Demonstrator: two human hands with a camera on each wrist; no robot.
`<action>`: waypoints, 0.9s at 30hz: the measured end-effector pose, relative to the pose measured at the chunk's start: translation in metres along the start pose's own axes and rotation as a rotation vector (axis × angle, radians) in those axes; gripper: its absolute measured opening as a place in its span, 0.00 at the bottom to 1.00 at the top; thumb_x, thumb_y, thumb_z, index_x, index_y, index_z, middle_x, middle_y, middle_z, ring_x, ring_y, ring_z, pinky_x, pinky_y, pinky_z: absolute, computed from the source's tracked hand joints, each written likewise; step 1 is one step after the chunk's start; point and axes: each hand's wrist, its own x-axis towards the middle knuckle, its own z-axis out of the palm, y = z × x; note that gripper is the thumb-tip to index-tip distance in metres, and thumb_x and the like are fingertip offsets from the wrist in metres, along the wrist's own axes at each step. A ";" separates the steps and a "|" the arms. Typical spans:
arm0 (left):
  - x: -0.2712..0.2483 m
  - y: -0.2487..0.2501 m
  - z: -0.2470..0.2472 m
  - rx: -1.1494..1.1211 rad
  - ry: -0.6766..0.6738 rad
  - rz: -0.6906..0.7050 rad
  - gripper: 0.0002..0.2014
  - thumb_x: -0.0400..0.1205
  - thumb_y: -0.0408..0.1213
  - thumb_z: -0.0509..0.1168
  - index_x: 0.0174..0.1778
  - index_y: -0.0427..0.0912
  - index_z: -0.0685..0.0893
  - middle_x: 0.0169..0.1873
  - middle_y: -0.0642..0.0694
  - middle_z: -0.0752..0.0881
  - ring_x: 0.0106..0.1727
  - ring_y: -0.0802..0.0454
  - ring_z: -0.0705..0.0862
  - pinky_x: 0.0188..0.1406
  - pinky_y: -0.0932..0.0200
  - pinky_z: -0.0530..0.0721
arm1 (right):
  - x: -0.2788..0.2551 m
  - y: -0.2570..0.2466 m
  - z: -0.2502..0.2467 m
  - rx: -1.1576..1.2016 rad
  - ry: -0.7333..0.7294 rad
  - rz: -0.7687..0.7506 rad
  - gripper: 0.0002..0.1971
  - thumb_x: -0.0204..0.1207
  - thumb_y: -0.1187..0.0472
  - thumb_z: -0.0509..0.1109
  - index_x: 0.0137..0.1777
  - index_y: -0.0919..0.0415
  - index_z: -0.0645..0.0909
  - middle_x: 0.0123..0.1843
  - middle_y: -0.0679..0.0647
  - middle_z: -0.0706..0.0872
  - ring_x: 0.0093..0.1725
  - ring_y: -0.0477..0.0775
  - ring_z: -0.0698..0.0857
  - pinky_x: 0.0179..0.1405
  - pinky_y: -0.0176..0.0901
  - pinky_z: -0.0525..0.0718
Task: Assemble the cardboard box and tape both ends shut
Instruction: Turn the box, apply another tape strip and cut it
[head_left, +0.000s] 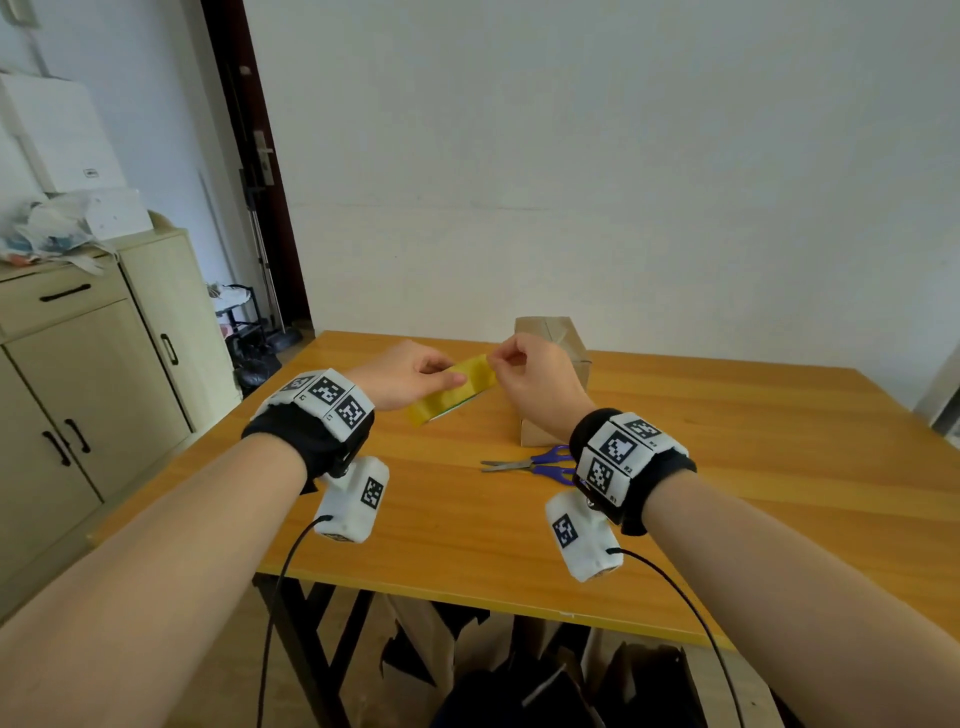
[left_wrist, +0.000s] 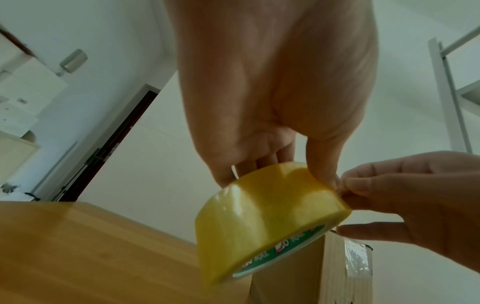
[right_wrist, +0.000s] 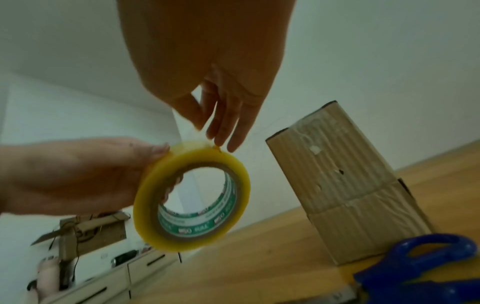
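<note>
While the left hand (head_left: 410, 375) grips the yellow tape roll (head_left: 451, 389) above the worktop (head_left: 727, 467), right hand (head_left: 535, 379) pinching its loose end, the cardboard box (head_left: 553, 338) stands just behind, scissors (head_left: 535, 464) nearer the front edge.

One roll of yellow tape (head_left: 451, 391) at centre frame. One cardboard box (head_left: 555, 332) just behind it. One pair of scissors (head_left: 535, 464) lower right of centre. Two hands: left hand (head_left: 410, 373) and right hand (head_left: 535, 379). One wooden table (head_left: 727, 467). One cabinet (head_left: 93, 364) at left.
</note>
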 end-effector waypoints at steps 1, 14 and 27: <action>0.000 0.000 0.000 0.016 -0.010 0.001 0.18 0.82 0.44 0.62 0.65 0.40 0.82 0.58 0.45 0.86 0.53 0.55 0.82 0.45 0.70 0.76 | 0.001 0.000 -0.002 0.015 -0.019 0.009 0.07 0.78 0.65 0.66 0.51 0.65 0.82 0.49 0.55 0.86 0.48 0.48 0.83 0.47 0.35 0.79; 0.012 0.006 0.010 0.198 0.054 -0.075 0.21 0.80 0.55 0.61 0.26 0.46 0.74 0.24 0.48 0.73 0.27 0.51 0.71 0.28 0.57 0.65 | 0.003 0.013 -0.018 0.202 -0.044 0.193 0.05 0.74 0.69 0.70 0.49 0.64 0.83 0.45 0.60 0.87 0.48 0.59 0.87 0.54 0.50 0.87; 0.011 0.027 0.017 -0.474 -0.102 -0.068 0.10 0.79 0.40 0.67 0.48 0.36 0.83 0.44 0.38 0.85 0.45 0.44 0.83 0.46 0.55 0.81 | 0.001 0.020 -0.044 0.704 0.018 0.416 0.05 0.71 0.74 0.73 0.46 0.68 0.86 0.41 0.59 0.88 0.39 0.53 0.87 0.46 0.38 0.89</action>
